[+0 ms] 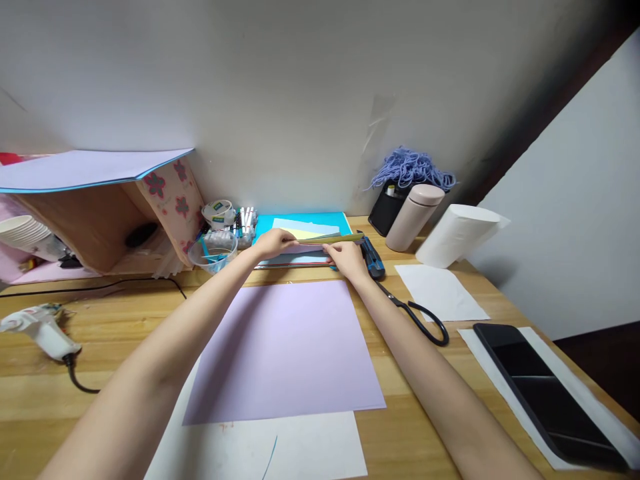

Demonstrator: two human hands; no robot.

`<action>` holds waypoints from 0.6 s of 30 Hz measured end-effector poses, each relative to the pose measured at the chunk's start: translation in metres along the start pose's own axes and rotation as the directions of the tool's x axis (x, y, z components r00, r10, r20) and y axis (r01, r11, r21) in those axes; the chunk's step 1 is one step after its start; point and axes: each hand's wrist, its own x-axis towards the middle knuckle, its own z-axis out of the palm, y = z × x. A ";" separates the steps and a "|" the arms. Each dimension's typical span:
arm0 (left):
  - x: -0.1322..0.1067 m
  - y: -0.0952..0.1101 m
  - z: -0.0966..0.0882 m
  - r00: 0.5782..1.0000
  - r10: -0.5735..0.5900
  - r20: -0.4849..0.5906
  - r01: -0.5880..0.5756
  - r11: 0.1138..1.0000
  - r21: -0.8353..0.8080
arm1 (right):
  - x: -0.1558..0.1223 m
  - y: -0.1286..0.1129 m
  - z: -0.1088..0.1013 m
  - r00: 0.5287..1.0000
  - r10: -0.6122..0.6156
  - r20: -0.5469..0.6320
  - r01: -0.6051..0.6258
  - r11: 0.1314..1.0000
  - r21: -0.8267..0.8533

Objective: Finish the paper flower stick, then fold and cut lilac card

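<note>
Two grips — left hand and right hand — pinch coloured sheets; a blue-and-black tool lies just beside the right, scissors partly behind that forearm.

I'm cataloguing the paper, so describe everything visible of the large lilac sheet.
The lilac sheet looks like smooth paper or thin card, plain. It lies flat on the wooden table, partly over a white sheet that shows along its near edge. A shadow darkens its left side. Neither the left hand nor the right hand holds it.

The scissors lie partly hidden by the right forearm
</note>
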 end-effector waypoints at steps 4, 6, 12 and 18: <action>-0.001 0.000 -0.002 1.000 0.005 0.019 -0.003 0.998 -0.058 | -0.002 0.004 0.021 0.991 0.112 0.069 -0.126 0.959 0.255; -0.002 0.001 -0.003 0.999 0.023 0.035 -0.021 0.998 -0.060 | -0.004 0.006 0.028 0.988 0.128 0.085 -0.150 0.919 0.364; -0.004 0.002 -0.001 0.999 0.031 -0.007 -0.031 0.999 0.029 | -0.008 0.008 0.030 0.989 0.114 0.099 -0.150 0.830 0.537; -0.010 0.014 0.001 0.998 0.005 -0.065 0.010 0.973 0.232 | -0.009 0.006 0.030 0.989 0.098 0.108 -0.142 0.813 0.564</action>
